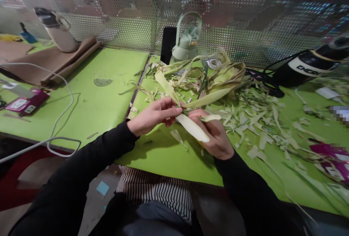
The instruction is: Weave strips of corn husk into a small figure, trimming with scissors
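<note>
Pale green strips of corn husk (193,128) spread out in a cross between my two hands, just above the green table. With thumb and fingers, my left hand (156,115) pinches the husks where they meet. Close beside it, my right hand (214,134) is closed around the lower husk strips, and its fingertips are partly hidden behind them. One long strip points up and left, another reaches right. Behind the hands lies a heap of dry whole husks (227,76). Many small husk scraps (256,116) cover the table to the right.
A pale green handled bottle (184,48) stands behind the heap, by a dark phone (167,45). A black bottle (297,69) leans at right. At left are a white flask (58,32), brown paper (73,63), a protractor (103,82) and a white cable (68,99). Perforated metal (122,18) borders the back.
</note>
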A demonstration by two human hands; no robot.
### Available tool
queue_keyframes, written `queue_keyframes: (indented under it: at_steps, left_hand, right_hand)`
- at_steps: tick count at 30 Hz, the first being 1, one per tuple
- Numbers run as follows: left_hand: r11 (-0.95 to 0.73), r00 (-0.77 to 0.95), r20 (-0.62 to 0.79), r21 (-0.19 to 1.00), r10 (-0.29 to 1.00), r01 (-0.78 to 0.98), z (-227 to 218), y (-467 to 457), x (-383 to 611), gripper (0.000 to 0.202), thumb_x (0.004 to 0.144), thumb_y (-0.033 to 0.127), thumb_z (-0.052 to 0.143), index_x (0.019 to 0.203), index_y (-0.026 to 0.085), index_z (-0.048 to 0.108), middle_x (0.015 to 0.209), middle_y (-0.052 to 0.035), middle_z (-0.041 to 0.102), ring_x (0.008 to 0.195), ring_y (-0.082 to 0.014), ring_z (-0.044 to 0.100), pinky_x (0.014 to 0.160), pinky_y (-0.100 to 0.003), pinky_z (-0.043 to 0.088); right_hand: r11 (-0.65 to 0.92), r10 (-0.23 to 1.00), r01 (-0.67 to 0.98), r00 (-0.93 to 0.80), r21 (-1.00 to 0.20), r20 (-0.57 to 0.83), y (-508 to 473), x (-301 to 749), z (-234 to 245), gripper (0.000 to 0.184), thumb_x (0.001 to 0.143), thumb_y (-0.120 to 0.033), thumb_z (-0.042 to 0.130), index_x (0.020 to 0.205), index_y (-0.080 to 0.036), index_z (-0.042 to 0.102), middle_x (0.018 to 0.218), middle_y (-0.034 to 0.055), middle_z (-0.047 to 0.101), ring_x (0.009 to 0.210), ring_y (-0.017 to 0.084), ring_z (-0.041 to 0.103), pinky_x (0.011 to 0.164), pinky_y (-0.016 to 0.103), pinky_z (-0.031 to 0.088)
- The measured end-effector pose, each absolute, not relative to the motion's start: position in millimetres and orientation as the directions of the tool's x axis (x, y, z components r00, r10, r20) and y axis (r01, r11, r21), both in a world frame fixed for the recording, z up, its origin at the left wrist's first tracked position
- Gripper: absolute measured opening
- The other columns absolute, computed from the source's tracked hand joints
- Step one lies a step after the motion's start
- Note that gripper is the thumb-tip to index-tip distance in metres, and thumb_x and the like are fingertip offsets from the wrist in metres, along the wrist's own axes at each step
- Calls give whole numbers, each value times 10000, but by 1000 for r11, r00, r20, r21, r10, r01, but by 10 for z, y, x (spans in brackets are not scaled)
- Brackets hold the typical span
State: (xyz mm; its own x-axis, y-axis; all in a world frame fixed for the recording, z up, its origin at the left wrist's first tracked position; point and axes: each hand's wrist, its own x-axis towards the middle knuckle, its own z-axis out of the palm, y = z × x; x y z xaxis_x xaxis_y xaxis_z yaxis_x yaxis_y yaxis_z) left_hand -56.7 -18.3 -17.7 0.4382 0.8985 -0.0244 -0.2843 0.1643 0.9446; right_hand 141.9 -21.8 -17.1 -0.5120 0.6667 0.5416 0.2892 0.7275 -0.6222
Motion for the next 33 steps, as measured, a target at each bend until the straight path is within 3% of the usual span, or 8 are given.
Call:
queue_keyframes:
  at_steps: [3,6,9,12,17,25,29,33]
  left_hand:
    - [248,474,-63,907,878,-340,-156,-194,-568,166,842,233,702,956,139,628,821,-12,682,697,-72,627,566,-165,428]
    - [301,513,-100,896,853,-326,-131,-202,-566,185,841,231,713,980,119,665,781,-28,708,698,-74,634,610,-174,443]
    - [357,568,-130,882,813,-309,-122,-216,-546,217,836,243,727,994,98,689,717,-22,699,627,-67,610,643,-208,478]
    - [434,603,-172,841,779,-322,-149,-226,-506,198,813,258,752,881,77,707,727,-39,706,623,-64,619,637,-204,492]
    - [445,510,-220,814,831,-373,-191,-211,-444,163,804,213,753,788,63,691,658,-18,685,556,-34,588,598,-169,476]
    - [389,474,-202,857,857,-337,-176,-182,-471,133,851,188,699,792,70,685,675,-16,680,575,-47,582,655,-214,496]
    - [446,483,-238,811,843,-379,-181,-138,-497,165,923,170,588,852,64,693,738,-65,716,663,-87,656,769,-258,546]
    - [483,446,-274,741,852,-467,-154,-99,-533,255,906,63,440,910,61,694,815,-115,747,771,-144,707,860,-325,560]
  right_hand:
    - [596,766,232,-450,-768,459,-254,1412,-168,287,1008,-326,438,756,-223,529,713,-8,564,651,142,564,622,296,466]
    - [552,804,231,-403,-801,438,-268,1418,-182,355,998,-399,458,696,-215,502,659,-16,513,590,127,504,563,284,412]
    - [575,802,301,-391,-761,451,-269,1417,-185,381,971,-440,507,666,-213,528,601,-22,496,534,123,458,526,286,365]
    - [668,733,314,-429,-674,527,-279,1401,-180,357,967,-405,533,670,-215,585,578,-20,522,525,122,478,517,278,365]
    - [762,647,360,-456,-538,612,-340,1371,-190,283,984,-291,516,727,-217,609,591,-29,469,528,107,437,516,270,347]
    - [604,795,464,-292,-648,532,-412,1346,-188,457,993,-404,459,584,-227,360,548,-31,305,486,124,302,496,316,288]
    - [605,796,422,-348,-675,496,-333,1353,-199,413,996,-418,438,630,-230,398,572,-24,373,506,131,375,493,310,312]
    - [694,719,487,-421,-530,554,-259,1367,-183,243,974,-289,479,741,-226,504,678,1,535,594,143,506,557,302,398]
